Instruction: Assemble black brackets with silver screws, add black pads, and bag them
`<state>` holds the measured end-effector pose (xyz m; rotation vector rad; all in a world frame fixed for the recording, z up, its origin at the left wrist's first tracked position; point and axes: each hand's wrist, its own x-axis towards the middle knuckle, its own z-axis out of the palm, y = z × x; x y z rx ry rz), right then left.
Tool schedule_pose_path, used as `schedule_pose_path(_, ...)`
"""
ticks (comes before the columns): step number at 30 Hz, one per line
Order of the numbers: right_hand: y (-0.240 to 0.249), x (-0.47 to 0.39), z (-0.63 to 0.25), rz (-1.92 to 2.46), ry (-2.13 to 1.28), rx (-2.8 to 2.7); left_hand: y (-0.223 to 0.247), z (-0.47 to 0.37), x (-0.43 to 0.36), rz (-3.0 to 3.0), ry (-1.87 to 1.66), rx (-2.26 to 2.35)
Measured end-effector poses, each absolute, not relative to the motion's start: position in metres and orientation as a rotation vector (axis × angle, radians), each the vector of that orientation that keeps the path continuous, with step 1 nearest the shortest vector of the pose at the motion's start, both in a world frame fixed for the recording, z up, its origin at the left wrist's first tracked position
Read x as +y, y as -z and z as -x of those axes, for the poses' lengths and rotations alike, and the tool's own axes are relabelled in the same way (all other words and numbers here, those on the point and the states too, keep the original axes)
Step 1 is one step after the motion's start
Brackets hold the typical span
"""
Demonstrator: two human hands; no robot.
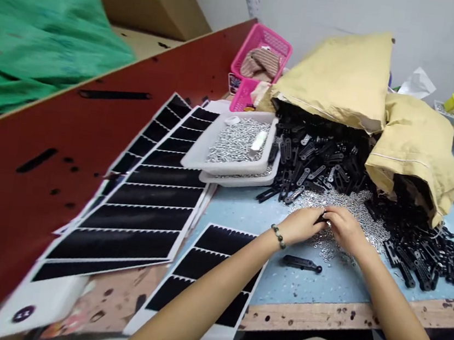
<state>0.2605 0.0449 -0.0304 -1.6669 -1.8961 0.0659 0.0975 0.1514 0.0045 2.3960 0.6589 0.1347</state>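
My left hand (302, 224), with a beaded bracelet at the wrist, is closed around a small black plastic piece (321, 218) over the blue work surface. Against it, my right hand (343, 228) has its fingertips pinched together; what they hold, if anything, is hidden. Beneath and behind both hands spreads a heap of small silvery metal parts (355, 205). One long black plastic part (302, 263) lies by itself just in front of my hands.
Two yellow sacks (337, 79) (421, 138) spill black plastic parts (423, 260) onto the table. Stacked white trays (199, 158) hold metal pins. Sheets with black strips (142, 215) lie left, beside a red-brown board (103, 127). A pink basket (241, 56) stands at the back.
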Motion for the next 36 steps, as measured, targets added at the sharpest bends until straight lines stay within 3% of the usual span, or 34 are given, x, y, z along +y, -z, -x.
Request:
schedule_pose_path(5,0.030,0.026,-0.343,2.347,-0.079,-1.308,0.004,-0.094,0.149,-2.210,-0.185,0.758)
schedule_pose_path(9,0.034,0.035,-0.383,2.447,-0.164,-1.232,0.010,-0.085,0.146,-1.881,-0.198,0.751)
schedule_pose_path(16,0.021,0.022,-0.347,2.179,-0.194,-1.184,0.010,-0.088,0.136,-1.758,-0.299,0.723)
schedule_pose_path(21,0.015,0.021,-0.262,1.453,-0.761,-0.892,0.009,-0.098,0.119,-1.854,-0.282,0.712)
schedule_pose_path(36,-0.007,0.019,-0.219,1.524,-0.692,-1.059,-0.013,-0.076,0.115,-2.155,-0.610,0.509)
